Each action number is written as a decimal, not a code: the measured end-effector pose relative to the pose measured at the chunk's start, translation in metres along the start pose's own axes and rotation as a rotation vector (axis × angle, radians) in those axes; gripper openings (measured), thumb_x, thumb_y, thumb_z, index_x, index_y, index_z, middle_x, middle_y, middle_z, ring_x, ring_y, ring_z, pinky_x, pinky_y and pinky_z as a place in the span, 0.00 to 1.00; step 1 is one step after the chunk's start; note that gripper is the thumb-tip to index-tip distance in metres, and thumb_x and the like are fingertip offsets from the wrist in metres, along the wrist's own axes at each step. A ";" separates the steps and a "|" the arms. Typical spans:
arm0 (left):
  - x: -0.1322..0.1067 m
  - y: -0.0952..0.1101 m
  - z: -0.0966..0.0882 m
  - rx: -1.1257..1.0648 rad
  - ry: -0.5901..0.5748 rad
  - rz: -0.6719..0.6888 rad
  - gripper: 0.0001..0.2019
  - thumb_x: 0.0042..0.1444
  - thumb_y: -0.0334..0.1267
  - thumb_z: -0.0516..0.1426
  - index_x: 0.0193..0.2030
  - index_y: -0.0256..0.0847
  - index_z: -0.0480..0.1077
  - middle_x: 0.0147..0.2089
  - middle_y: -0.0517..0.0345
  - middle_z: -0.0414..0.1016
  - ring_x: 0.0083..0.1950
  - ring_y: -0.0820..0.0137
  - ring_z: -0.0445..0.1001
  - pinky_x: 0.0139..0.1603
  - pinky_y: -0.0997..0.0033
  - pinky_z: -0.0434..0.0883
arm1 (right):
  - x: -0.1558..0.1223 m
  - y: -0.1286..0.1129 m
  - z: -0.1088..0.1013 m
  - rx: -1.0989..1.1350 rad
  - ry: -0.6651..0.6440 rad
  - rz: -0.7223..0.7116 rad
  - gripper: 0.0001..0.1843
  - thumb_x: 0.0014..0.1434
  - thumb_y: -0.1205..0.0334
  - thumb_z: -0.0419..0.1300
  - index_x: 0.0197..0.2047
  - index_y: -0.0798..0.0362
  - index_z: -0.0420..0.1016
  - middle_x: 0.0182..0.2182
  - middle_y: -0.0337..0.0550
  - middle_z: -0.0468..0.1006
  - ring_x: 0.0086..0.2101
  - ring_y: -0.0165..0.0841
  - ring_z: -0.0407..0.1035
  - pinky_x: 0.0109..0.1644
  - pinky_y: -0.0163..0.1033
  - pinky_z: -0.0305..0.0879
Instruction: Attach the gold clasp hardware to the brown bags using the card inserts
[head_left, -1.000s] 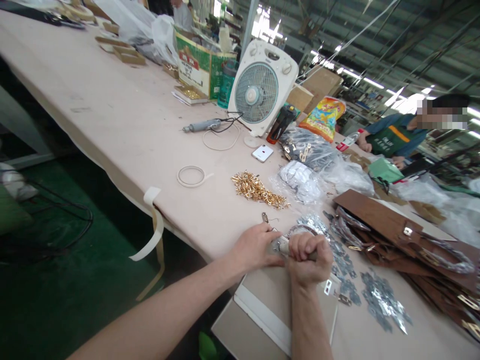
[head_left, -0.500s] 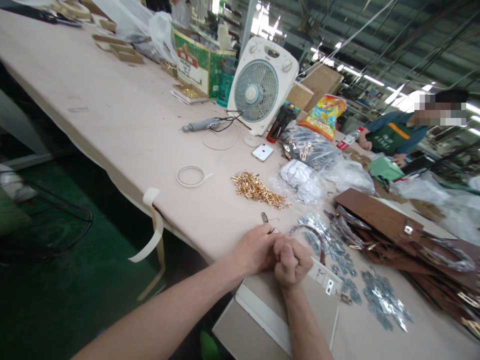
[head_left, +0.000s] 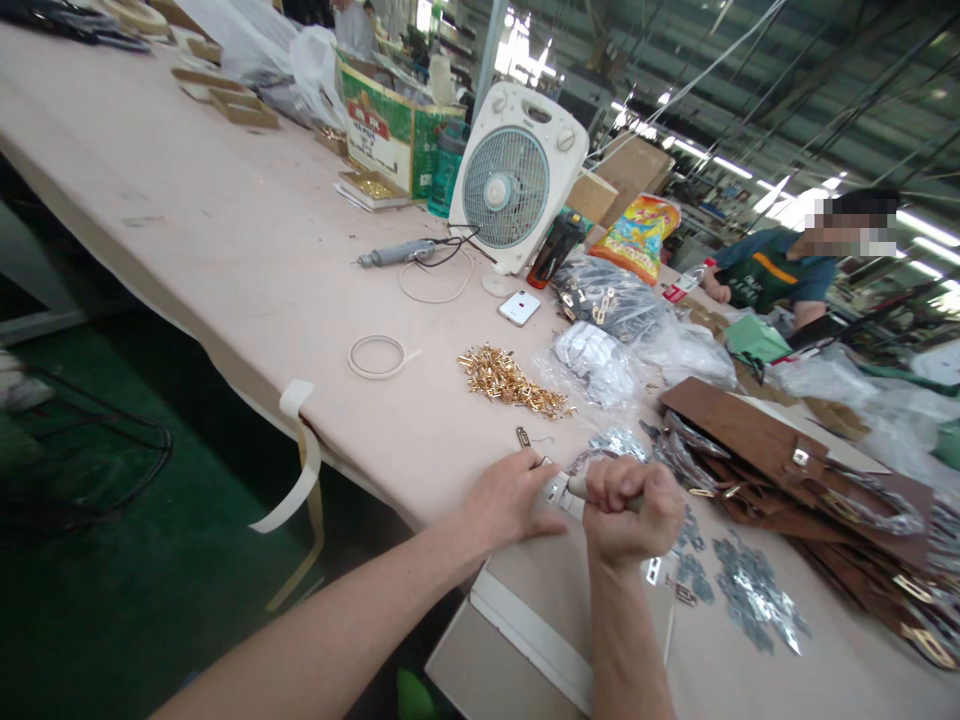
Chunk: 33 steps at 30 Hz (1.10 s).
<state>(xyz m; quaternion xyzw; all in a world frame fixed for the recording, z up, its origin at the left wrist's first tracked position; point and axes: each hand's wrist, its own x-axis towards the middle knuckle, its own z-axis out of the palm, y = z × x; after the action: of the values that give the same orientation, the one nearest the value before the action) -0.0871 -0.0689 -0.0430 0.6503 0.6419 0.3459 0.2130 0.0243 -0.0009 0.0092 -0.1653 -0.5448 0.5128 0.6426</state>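
Note:
Just in front of me lies a beige bag [head_left: 544,580] with a pale band across it. My left hand [head_left: 506,500] rests on its far edge, thumb and fingers apart, beside a small silver metal plate [head_left: 556,487]. My right hand [head_left: 626,515] is closed in a fist around a pale-handled tool [head_left: 576,486], whose front end points at that plate; most of the tool is hidden in the fist, so its kind does not show. A second silver plate [head_left: 654,570] sits on the bag close to my right wrist. A loose metal clasp [head_left: 523,437] lies beyond my left fingers.
Gold fittings [head_left: 510,380] and grey metal plates [head_left: 757,590] lie heaped on the table. Brown bags [head_left: 795,480] are stacked at right. Farther off are a roll of tape [head_left: 376,356], an electric screwdriver [head_left: 397,252], a phone [head_left: 519,307], a fan [head_left: 517,180] and a co-worker [head_left: 780,265].
My right hand has moved right and away from my left hand, showing the pale handle and the plate. My left fingers have spread on the bag. The view has shifted slightly.

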 end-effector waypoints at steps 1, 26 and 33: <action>0.000 0.000 0.000 0.001 0.002 -0.003 0.35 0.49 0.56 0.73 0.61 0.47 0.71 0.50 0.53 0.73 0.49 0.59 0.75 0.48 0.64 0.72 | 0.001 0.001 0.002 0.009 0.010 0.002 0.20 0.66 0.57 0.59 0.22 0.51 0.64 0.14 0.29 0.55 0.14 0.24 0.48 0.19 0.31 0.50; 0.000 0.006 -0.003 -0.013 0.011 -0.035 0.30 0.50 0.54 0.72 0.55 0.44 0.71 0.49 0.53 0.73 0.48 0.59 0.76 0.48 0.65 0.73 | 0.003 0.007 -0.008 0.035 -0.094 0.174 0.22 0.67 0.56 0.59 0.22 0.50 0.64 0.14 0.29 0.56 0.14 0.26 0.50 0.19 0.32 0.49; 0.003 0.010 0.001 -0.081 0.051 0.040 0.23 0.57 0.43 0.68 0.58 0.47 0.72 0.49 0.54 0.74 0.50 0.59 0.77 0.51 0.63 0.74 | -0.018 0.022 -0.015 -0.022 -0.031 0.189 0.25 0.69 0.51 0.60 0.22 0.50 0.61 0.15 0.30 0.58 0.16 0.25 0.51 0.20 0.32 0.50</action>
<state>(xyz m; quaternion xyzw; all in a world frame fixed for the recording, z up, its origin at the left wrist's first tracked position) -0.0799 -0.0666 -0.0358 0.6449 0.6195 0.3921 0.2159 0.0287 -0.0016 -0.0226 -0.2153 -0.5423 0.5676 0.5809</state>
